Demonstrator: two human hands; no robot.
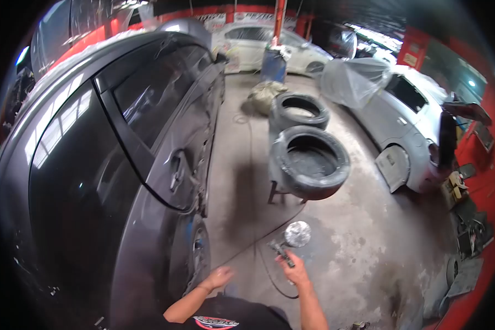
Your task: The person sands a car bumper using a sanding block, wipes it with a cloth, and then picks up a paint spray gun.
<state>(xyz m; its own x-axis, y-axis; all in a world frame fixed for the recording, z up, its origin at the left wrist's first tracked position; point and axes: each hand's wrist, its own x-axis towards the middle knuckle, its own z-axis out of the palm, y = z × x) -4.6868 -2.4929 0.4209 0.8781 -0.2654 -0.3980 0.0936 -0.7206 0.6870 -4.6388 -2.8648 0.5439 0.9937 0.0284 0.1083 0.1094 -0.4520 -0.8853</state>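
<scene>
My right hand (293, 268) is closed around a small dark tool (283, 254) with a metallic end, low in the middle of the view. Just beyond it is a round, silvery, crinkled object (297, 234). A thin dark hose (268, 270) curves below the tool; where it joins is too small to tell. My left hand (220, 276) hangs beside the wheel (199, 245) of the dark car (143, 242), its fingers curled and blurred. Whether it holds anything cannot be made out.
Two tires (312, 162) rest on a stand ahead. Behind them are a tan sack (265, 97) and a blue drum (273, 67). A silver car (382, 118) partly under plastic stands at right, a covered white car (247, 47) at the back. Parts lie along the red wall (487, 181).
</scene>
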